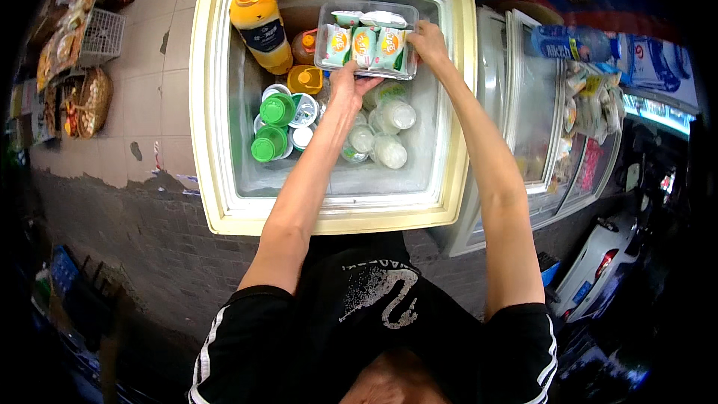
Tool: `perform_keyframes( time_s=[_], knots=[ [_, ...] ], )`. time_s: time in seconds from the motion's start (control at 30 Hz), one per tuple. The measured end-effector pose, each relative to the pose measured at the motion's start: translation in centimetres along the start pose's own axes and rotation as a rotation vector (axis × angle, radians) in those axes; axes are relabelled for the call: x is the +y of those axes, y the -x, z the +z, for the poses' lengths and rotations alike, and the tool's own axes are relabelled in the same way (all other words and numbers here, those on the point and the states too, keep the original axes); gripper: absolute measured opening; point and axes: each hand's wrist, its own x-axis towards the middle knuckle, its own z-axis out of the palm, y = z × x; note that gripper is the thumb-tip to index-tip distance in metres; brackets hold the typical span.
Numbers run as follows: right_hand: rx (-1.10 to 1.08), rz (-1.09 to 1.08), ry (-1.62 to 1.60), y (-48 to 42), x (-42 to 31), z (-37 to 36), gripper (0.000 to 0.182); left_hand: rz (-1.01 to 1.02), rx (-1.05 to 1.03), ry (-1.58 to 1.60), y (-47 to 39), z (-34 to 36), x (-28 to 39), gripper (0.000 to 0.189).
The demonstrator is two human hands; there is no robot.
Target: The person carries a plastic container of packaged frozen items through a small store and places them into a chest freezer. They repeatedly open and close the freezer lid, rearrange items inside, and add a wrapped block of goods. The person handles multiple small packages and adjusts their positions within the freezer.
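Note:
Both my hands grip a clear plastic tray (366, 8) inside an open chest freezer (332, 225). Several small green-and-white packets (364, 45) with orange sun-like prints lie in it. My left hand (349, 85) holds the tray's near edge, thumb at the rim and fingers underneath. At its right side, my right hand (429, 42) grips the rim. Left of the tray, a large orange drink bottle (261, 31) leans against the freezer wall. Below it are green-capped containers (277, 109) and white-lidded cups (303, 110). Clear bottles with whitish contents (390, 151) stand under and in front of the tray.
To the right is a glass-topped display freezer (533, 101) with a blue-labelled water bottle (575, 44) on it. A wicker basket of eggs (94, 104) and a white wire basket (102, 36) stand at the left. A white car (597, 269) is at the lower right.

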Motion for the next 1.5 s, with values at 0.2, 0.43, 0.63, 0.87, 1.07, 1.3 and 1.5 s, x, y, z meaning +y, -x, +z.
perform_keyframes(
  time_s=[0.2,0.43,0.63,0.87,1.07,1.3,1.5],
  knots=[
    [-0.014,0.137,0.232,-1.4,0.2,1.8,0.036,-0.008,0.036,0.024,-2.3,-1.3,-1.1,0.039],
    [0.044,0.098,0.510,-1.5,0.6,4.3,0.027,0.045,0.050,-0.026,-4.6,-3.0,-2.7,0.037],
    [0.033,0.146,0.544,-1.9,2.2,5.4,0.029,0.063,0.080,-0.036,-5.0,-3.2,-3.5,0.042],
    [-0.036,0.245,0.411,-2.7,2.6,5.5,0.037,0.020,0.083,0.016,-5.9,-4.2,-3.7,0.041],
    [-0.149,0.541,-0.042,-4.9,4.8,6.5,0.017,-0.023,0.021,0.008,-5.2,-4.2,-2.7,0.037],
    [-0.335,0.808,-0.517,-4.6,5.3,6.4,0.022,-0.006,-0.047,-0.087,-4.2,-4.7,-1.7,0.041],
    [-0.241,0.625,-0.525,-2.2,1.7,4.8,0.020,0.035,-0.029,-0.188,-2.3,-3.9,0.0,0.042]
  ],
)
